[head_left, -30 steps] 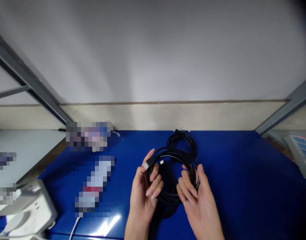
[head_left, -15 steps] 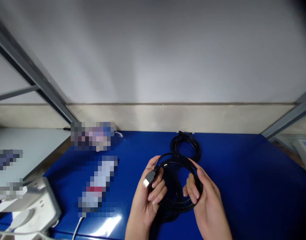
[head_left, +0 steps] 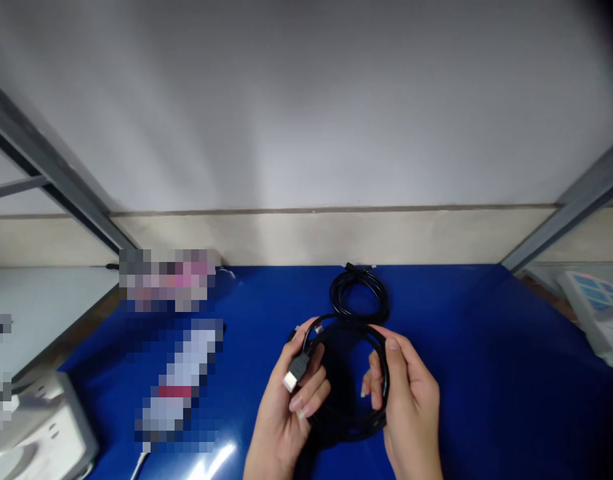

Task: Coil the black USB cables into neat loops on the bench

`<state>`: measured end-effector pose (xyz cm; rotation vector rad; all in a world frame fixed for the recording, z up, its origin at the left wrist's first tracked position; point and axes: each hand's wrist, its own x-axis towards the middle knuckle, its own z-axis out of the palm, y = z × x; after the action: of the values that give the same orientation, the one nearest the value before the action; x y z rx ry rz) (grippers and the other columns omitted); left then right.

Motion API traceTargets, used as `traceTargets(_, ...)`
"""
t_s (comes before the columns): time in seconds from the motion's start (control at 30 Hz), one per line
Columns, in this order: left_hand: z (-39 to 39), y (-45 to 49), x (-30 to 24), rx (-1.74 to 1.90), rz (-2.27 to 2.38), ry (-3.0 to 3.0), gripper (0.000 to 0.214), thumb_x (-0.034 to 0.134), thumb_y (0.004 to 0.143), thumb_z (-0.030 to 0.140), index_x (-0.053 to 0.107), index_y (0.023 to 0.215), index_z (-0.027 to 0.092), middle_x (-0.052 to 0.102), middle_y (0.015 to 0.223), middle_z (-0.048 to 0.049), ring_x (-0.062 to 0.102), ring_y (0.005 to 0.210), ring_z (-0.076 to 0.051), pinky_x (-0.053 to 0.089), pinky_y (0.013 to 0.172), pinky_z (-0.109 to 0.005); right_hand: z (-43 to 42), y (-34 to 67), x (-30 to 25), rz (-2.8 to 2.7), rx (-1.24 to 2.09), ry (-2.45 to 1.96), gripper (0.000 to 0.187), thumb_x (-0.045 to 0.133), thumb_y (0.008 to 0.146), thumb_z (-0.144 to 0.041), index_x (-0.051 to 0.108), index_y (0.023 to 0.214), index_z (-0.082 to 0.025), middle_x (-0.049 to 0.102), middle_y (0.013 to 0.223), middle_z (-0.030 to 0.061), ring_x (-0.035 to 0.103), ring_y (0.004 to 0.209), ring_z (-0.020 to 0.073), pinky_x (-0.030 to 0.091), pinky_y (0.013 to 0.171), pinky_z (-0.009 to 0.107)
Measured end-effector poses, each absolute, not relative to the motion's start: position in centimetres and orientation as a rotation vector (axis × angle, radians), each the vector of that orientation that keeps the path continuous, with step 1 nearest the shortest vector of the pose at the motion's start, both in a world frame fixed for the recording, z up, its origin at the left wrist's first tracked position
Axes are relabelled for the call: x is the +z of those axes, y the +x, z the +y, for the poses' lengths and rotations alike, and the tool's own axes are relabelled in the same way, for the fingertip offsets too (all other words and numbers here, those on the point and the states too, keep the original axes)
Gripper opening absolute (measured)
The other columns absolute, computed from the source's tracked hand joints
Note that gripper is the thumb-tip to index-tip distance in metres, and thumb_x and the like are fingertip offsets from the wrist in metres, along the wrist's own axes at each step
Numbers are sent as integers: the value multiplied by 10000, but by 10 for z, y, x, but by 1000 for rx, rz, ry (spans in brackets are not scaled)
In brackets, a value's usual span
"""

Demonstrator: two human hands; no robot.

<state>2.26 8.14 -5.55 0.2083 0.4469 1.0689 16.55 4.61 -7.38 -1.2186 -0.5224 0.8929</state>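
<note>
A coiled black cable (head_left: 347,327) hangs between both hands above the blue table top (head_left: 466,347). My left hand (head_left: 291,407) is closed around the coil's left side, and the cable's plug with its silver tip (head_left: 296,371) lies across those fingers. My right hand (head_left: 406,400) wraps round the coil's right side, fingers curled over the strands. A smaller loop of black cable (head_left: 359,293) lies on the table just behind the held coil.
A white device (head_left: 36,433) with a white cord sits at the near left. Blurred-out items lie on the left half of the table. Grey frame posts (head_left: 61,187) rise on both sides. A pale object (head_left: 596,313) rests at the far right. A wall stands behind.
The plug in my left hand has swung down from pointing up and left to lying across my fingers. My right fingers have curled tighter round the coil.
</note>
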Motion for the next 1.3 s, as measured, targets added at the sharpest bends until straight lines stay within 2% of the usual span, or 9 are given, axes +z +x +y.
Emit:
traceTargets(0.1,82,24,-56,1083,498,240,373,733,952,202,714,1324,201,505,568,82,374,350,-46,350,356,-142,48,169,-79,-527,881,-1234,525,694,978,-684,770,1092,-177,570,608,-52,463,425,80,470,457,226)
traceTargets(0.2,83,25,-57,1083,513,221,285,817,872,215,760,1141,141,512,553,76,349,326,-33,331,321,-148,50,170,-81,-531,891,-1222,526,687,974,-690,769,1081,-182,652,703,-11,458,424,72,460,437,228)
traceTargets(0.37,84,27,-50,1159,622,2,38,692,976,144,714,955,121,453,544,86,316,315,-14,288,305,-126,50,166,-78,-665,861,-1255,529,695,976,-668,796,1220,-209,732,842,37,573,511,114,593,552,285)
traceTargets(0.57,84,24,-40,1193,670,-110,173,533,1050,128,705,1050,110,539,595,39,394,308,-47,308,295,-145,49,168,-83,-891,746,-1333,449,661,1023,-587,815,1297,-266,675,752,9,623,628,151,589,648,259)
traceTargets(0.7,86,20,-44,1140,622,-93,197,544,1022,122,737,1035,83,480,558,44,399,322,-53,312,324,-151,48,178,-87,-1003,749,-1399,444,688,992,-606,849,1212,-256,617,632,-2,584,563,159,509,553,249)
traceTargets(0.8,87,21,-47,1115,568,-65,277,521,1004,120,755,1129,39,437,543,51,393,351,-60,337,367,-163,48,177,-85,-905,773,-1413,493,708,958,-655,842,1151,-221,570,567,-20,561,514,155,468,504,251)
traceTargets(0.97,86,36,-50,1107,528,146,272,576,1001,248,746,1084,52,693,804,-92,561,516,-122,566,601,-292,51,157,-83,-452,686,-1325,575,692,977,-679,740,1242,-171,458,531,-96,481,482,124,490,544,256)
traceTargets(1.1,79,58,-52,1087,601,335,411,743,971,420,714,1220,95,716,787,-53,638,541,-160,600,689,-342,55,150,-94,-284,562,-1259,536,701,983,-657,722,1218,-175,444,554,-110,463,479,117,517,543,257)
traceTargets(1.3,79,62,-57,1176,815,461,586,817,902,626,667,1231,166,487,615,101,171,396,-22,342,403,-189,58,156,-101,-404,642,-1335,568,701,962,-684,747,1179,-162,576,619,-56,588,580,145,579,649,288)
